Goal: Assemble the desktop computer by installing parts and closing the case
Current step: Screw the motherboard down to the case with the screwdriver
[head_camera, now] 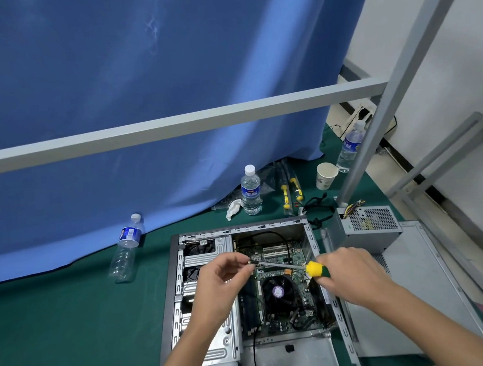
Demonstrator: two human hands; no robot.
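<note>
An open desktop case (174, 295) lies flat on the green table, showing the motherboard (284, 270) and a round CPU fan (278, 291). My right hand (349, 275) grips the yellow-and-green handle of a screwdriver (316, 270), its shaft pointing left over the board. My left hand (223, 282) pinches something small at the screwdriver's tip with thumb and forefinger; a screw, as far as I can tell. A grey power supply (365, 230) with coloured wires stands outside the case at its right. The case's side panel (415, 290) lies flat under and behind it.
Two water bottles (250, 190) (349, 146) stand at the back, a third (125, 250) lies at the left. A paper cup (325, 175), packaged screwdrivers (289, 190), a crumpled tissue (233, 208) and black cables (319, 205) sit behind the case. A grey metal frame (169, 124) crosses overhead before a blue curtain.
</note>
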